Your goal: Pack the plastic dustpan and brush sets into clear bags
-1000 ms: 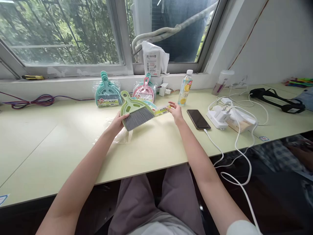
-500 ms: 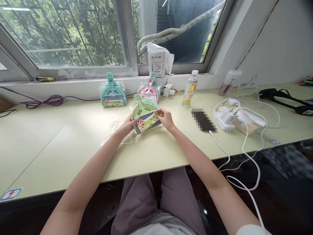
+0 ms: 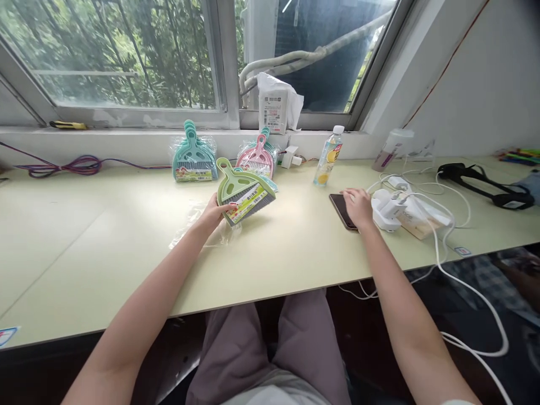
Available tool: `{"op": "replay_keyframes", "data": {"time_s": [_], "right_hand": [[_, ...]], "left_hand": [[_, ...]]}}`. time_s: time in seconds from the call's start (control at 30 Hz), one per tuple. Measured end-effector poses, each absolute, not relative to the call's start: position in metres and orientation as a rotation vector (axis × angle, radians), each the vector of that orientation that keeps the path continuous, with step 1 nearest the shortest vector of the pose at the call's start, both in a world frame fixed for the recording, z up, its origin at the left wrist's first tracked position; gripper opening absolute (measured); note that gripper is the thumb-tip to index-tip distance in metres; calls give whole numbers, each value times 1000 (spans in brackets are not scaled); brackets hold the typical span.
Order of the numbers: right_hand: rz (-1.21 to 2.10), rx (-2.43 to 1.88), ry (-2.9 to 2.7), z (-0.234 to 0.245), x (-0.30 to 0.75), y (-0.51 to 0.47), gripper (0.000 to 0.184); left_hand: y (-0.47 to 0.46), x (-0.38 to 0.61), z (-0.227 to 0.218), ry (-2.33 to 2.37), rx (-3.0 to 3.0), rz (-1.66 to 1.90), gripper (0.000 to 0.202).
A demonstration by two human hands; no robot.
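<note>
My left hand [image 3: 212, 216] grips a green dustpan and brush set [image 3: 245, 194] by its lower left side, thumb across the front. The set is tilted above the table, its label and grey bristles facing me. A crumpled clear plastic wrapper [image 3: 185, 228] lies beneath that wrist. My right hand [image 3: 358, 207] rests over the right part of a dark phone [image 3: 340, 209], fingers loosely bent at its screen and not closed round it. Behind stand wrapped teal dustpan sets [image 3: 194, 152] and pink dustpan sets [image 3: 258, 154].
A drink bottle [image 3: 328, 157] stands behind the phone. White chargers and cables [image 3: 386, 211] crowd the right, with a black strapped device [image 3: 485, 188] farther out. A coiled cable [image 3: 80, 165] runs along the back left. A box [image 3: 274, 109] and a yellow cutter [image 3: 67, 125] sit on the sill.
My right hand has let go of the dustpan set and moved right onto the phone. My left hand keeps the set, now tilted more and shifted slightly left.
</note>
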State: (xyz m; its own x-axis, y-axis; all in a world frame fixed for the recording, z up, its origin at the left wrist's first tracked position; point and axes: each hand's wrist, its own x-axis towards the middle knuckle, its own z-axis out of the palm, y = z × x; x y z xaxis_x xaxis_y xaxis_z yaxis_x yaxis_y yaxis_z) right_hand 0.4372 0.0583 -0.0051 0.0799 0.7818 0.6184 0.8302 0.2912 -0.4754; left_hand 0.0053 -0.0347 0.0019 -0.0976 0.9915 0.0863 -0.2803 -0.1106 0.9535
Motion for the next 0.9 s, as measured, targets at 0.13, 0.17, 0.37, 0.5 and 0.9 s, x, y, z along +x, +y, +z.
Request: {"op": "replay_keyframes", "data": {"time_s": [0.13,0.17,0.37,0.5,0.9], "right_hand": [[-139,-1481,-1761,-37,515,42,39],[-137,-1472,-1754,-42,522,38,41],[-130,-1511,-1716,-51,516,35,48],[-64,-1485,-1750,-47,516,33,50],[269,-1625,-1501,-46,509,24,62]], "left_hand": [[-28,-1,-4,1015,983,1522,65],[-27,-2,-5,1018,975,1524,65],[-27,-5,-4,1051,969,1502,67],[-28,-4,-3,1060,968,1498,67],[-31,-5,-1,1135,999,1460,67]]}}
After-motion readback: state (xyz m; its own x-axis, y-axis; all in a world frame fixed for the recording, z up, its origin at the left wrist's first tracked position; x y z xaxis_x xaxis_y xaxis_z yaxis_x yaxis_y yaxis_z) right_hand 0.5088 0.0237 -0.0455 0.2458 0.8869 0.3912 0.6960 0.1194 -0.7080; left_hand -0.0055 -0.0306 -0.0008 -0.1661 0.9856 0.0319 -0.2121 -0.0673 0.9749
